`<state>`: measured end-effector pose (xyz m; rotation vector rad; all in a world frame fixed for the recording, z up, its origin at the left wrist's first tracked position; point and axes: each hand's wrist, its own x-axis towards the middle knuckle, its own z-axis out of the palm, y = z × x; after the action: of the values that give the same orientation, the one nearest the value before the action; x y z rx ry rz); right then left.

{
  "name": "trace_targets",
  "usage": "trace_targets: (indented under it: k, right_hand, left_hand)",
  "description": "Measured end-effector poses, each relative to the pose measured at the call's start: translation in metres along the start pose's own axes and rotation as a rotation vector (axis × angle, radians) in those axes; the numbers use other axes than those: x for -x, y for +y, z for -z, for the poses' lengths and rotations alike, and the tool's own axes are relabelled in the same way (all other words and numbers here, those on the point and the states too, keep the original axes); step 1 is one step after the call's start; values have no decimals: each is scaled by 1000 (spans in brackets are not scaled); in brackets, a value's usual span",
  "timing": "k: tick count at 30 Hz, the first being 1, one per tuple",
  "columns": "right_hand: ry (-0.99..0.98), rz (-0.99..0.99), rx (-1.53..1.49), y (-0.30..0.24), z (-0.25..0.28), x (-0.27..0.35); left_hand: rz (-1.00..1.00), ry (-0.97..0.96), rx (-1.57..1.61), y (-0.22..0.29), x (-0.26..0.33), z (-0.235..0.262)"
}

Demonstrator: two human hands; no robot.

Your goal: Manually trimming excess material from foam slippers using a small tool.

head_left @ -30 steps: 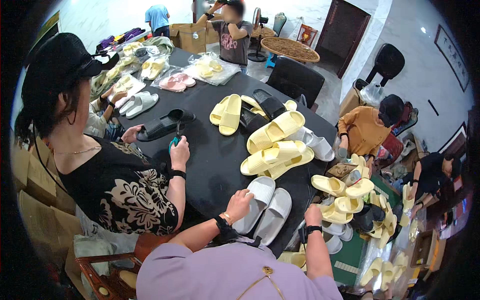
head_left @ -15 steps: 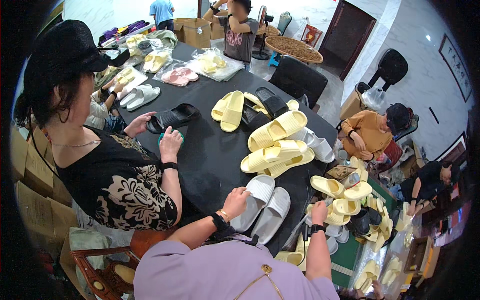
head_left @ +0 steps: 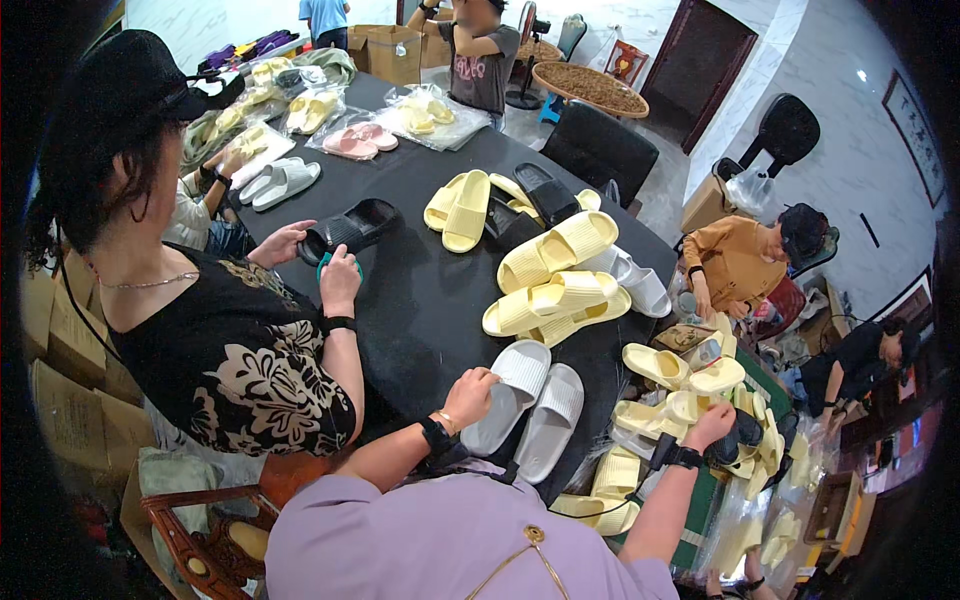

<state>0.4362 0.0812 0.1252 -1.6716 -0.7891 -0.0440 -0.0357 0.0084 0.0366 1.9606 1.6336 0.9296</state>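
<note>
A pair of light grey slippers (head_left: 553,422) lies at the near edge of the black table. My left hand (head_left: 468,397) is closed at the side of the left grey slipper (head_left: 514,384), its fingertips at the ribbed strap. Out to the right, my right hand (head_left: 710,428) is over a heap of pale yellow slippers (head_left: 655,367), its fingers curled. Whatever those fingers hold, if anything, is hidden. More yellow slippers (head_left: 558,252) are stacked ahead of the grey pair.
At left, a co-worker in a black hat (head_left: 110,100) holds a dark slipper (head_left: 350,228) and something green. Bagged pink slippers (head_left: 362,140) lie farther back on the table (head_left: 400,320). Other people sit or stand around; a wooden chair (head_left: 215,545) is at lower left.
My right hand has moved rightward over the yellow slippers. My left hand stays by the grey slipper. At right, the person in orange has shifted their hands.
</note>
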Motion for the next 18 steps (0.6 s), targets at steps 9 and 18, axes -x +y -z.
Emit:
trace_targets:
  k: [9, 18]
  right_hand:
    - [171, -172, -411, -63, 34, -13]
    - [-196, 425, -182, -99, 6, 64]
  left_hand:
    - [-48, 44, 31, -3, -1, -3]
    - [3, -133, 366, 37, -15, 14]
